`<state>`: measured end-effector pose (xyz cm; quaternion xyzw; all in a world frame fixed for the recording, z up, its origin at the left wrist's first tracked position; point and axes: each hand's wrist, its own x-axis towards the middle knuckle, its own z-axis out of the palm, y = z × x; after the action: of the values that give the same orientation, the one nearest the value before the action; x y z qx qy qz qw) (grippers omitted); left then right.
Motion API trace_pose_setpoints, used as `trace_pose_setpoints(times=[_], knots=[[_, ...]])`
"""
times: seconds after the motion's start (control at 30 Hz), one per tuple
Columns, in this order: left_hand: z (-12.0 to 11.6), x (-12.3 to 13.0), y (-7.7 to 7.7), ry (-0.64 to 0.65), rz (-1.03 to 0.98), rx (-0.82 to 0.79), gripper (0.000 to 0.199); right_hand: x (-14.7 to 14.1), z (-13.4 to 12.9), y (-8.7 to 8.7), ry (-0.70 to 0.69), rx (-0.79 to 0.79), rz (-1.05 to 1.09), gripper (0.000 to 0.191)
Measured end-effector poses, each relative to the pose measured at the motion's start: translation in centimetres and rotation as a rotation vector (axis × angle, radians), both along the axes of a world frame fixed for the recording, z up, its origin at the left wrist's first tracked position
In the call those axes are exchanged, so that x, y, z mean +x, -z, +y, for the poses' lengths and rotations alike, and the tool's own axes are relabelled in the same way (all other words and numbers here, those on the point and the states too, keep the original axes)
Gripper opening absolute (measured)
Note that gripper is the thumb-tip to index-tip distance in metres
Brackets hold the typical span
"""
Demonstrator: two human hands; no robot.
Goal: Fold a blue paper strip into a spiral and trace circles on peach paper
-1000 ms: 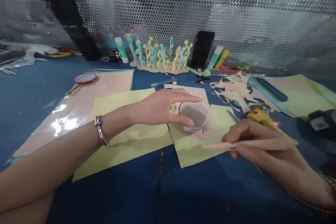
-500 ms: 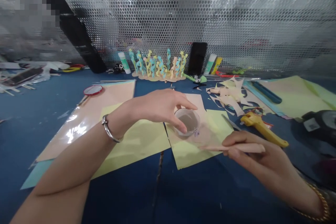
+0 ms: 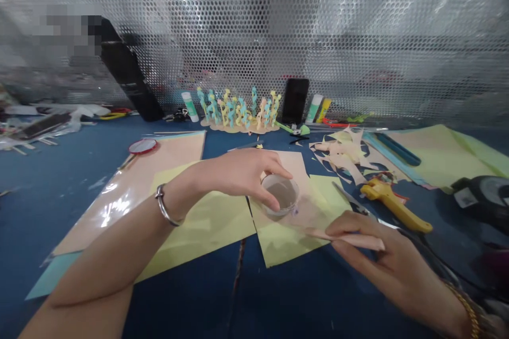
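My left hand point(image 3: 254, 176) curls its thumb and fingers around the rim of a round, whitish, hollow piece point(image 3: 280, 193) that looks like a roll of clear tape. It stands over a pale pink sheet point(image 3: 296, 161), which overlaps a yellow sheet point(image 3: 278, 249). My right hand point(image 3: 382, 259) is closed on a slim pale pink stick point(image 3: 361, 241), its thin end pointing left toward the round piece. Whether this stick is a pen or rolled paper cannot be made out. Near the right hand, a metal blade-like tool point(image 3: 350, 198) lies on the paper.
A yellow-handled tool point(image 3: 397, 209) and paper scraps point(image 3: 344, 148) lie to the right. Behind stand paper spirals on a base point(image 3: 242, 127), a phone point(image 3: 295, 100) and glue sticks point(image 3: 190, 107). A magnifying glass point(image 3: 143, 146) rests on wrapped paper point(image 3: 175, 151) at left.
The view has tilted up slightly, so most things sit lower in the picture. My right hand has moved a little left with the pink stick. The left hand keeps its hold.
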<state>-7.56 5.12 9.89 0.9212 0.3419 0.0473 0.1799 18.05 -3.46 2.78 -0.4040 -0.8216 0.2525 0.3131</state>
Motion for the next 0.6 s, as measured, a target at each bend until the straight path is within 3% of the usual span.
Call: trace_pose_setpoints(times=[0.27, 0.6], knots=[[0.4, -0.2, 0.5, 0.067, -0.037, -0.034, 0.047, -2.0, -0.5, -0.8, -0.225, 0.261, -0.2, 0.025], [0.7, -0.4, 0.8, 0.084, -0.049, -0.018, 0.043, -4.9, 0.6, 0.1, -0.248, 0.196, -0.238, 0.02]])
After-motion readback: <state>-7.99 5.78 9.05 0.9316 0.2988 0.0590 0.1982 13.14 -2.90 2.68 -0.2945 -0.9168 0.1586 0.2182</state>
